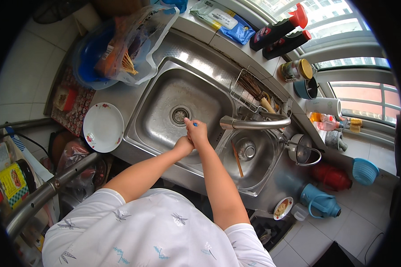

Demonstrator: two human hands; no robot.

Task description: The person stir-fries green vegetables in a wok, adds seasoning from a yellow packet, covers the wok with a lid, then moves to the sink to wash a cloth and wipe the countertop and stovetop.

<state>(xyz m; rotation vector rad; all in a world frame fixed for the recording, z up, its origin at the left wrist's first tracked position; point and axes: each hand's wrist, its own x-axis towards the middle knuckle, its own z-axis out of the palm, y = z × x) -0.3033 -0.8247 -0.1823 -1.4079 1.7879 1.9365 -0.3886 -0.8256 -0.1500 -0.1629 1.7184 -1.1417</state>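
Over the large stainless steel sink basin (pixel 153 113), my two hands are held together just below the drain strainer (pixel 180 115). My right hand (pixel 198 132) is closed around a small blue item (pixel 195 124); only its end shows, so its kind is unclear. My left hand (pixel 183 146) is tucked against the right one, its fingers mostly hidden, and what it holds cannot be seen. To the right, the metal faucet (pixel 254 124) reaches toward the large basin. The smaller basin (pixel 262 167) beside it holds a brown chopstick-like stick (pixel 236 158).
A white floral plate (pixel 103 127) rests left of the sink, below a plastic bag (pixel 143 50) and blue basin (pixel 87 56). A wire rack (pixel 242 88) holds a brush (pixel 250 86). A lidded pot (pixel 299 148), blue thermos (pixel 320 202) and small food bowl (pixel 283 208) stand right.
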